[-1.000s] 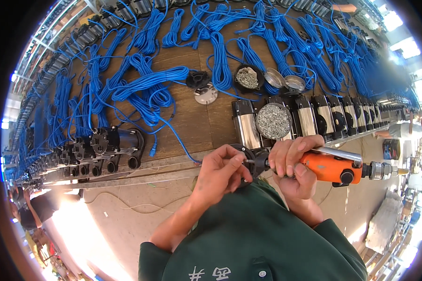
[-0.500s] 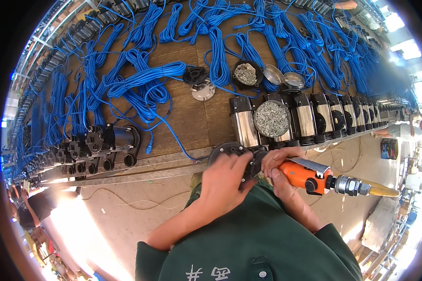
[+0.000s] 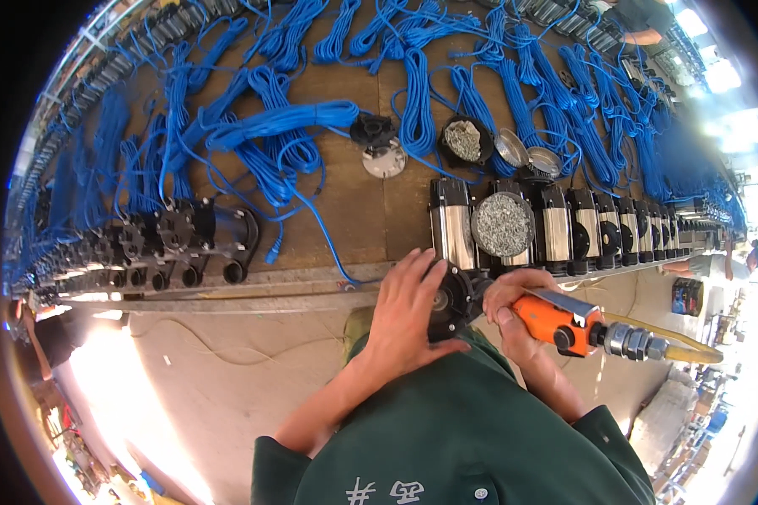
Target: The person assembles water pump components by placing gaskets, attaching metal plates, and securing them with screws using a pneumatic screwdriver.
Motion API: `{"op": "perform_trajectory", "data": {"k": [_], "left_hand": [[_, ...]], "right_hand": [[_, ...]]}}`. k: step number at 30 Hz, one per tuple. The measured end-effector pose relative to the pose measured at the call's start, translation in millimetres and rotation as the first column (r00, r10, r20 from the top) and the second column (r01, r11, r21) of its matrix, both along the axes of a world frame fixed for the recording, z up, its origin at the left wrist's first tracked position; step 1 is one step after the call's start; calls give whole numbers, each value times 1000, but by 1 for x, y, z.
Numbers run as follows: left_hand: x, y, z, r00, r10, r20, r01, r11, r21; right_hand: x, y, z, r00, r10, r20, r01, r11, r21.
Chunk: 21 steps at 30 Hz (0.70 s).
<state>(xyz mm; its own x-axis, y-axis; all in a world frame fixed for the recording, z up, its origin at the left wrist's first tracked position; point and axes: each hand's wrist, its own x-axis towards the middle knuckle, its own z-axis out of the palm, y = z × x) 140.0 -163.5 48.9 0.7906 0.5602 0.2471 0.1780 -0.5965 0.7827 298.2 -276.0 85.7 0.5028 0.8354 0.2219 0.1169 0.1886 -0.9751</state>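
At the near edge of the surface (image 3: 345, 210), your left hand (image 3: 404, 316) wraps around a black pump end (image 3: 448, 301), fingers closed over its round face, while your right hand (image 3: 509, 316) grips the orange driver (image 3: 564, 322) with its nose pressed into that same part. The driver's metal coupling and yellow hose (image 3: 682, 352) trail off to the right. The pump end sits just off the surface edge, held in the air above your green sleeves, directly below the row of steel pumps (image 3: 556, 231) and the round tray of screws (image 3: 502, 224) standing on them.

The step in hand looks like fastening: a screw being driven into the black housing. The next move likely calls for keeping the left hand steady against the twist, the driver square to the face, and then a fresh screw from the tray.

Far across the surface, coils of blue cable (image 3: 286, 126) lie in bundles, a black bowl of screws (image 3: 464, 140) among them. A cluster of black pump parts (image 3: 177, 244) sits at the left.
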Motion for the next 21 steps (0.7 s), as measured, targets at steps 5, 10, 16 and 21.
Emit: {"op": "perform_trajectory", "data": {"k": [5, 10, 16, 21], "left_hand": [[29, 79, -52, 966, 256, 25, -252, 962, -103], [84, 162, -174, 891, 350, -290, -88, 759, 645], [78, 160, -157, 908, 113, -403, 197, 733, 651], [76, 149, -149, 925, 77, -372, 203, 726, 657]], "right_hand": [[2, -12, 21, 998, -66, -19, 69, 974, 217], [3, -28, 12, 985, -151, -88, 171, 932, 318], [3, -62, 10, 874, -428, -233, 474, 855, 209], [14, -66, -4, 784, -396, -478, 542, 813, 215]]}}
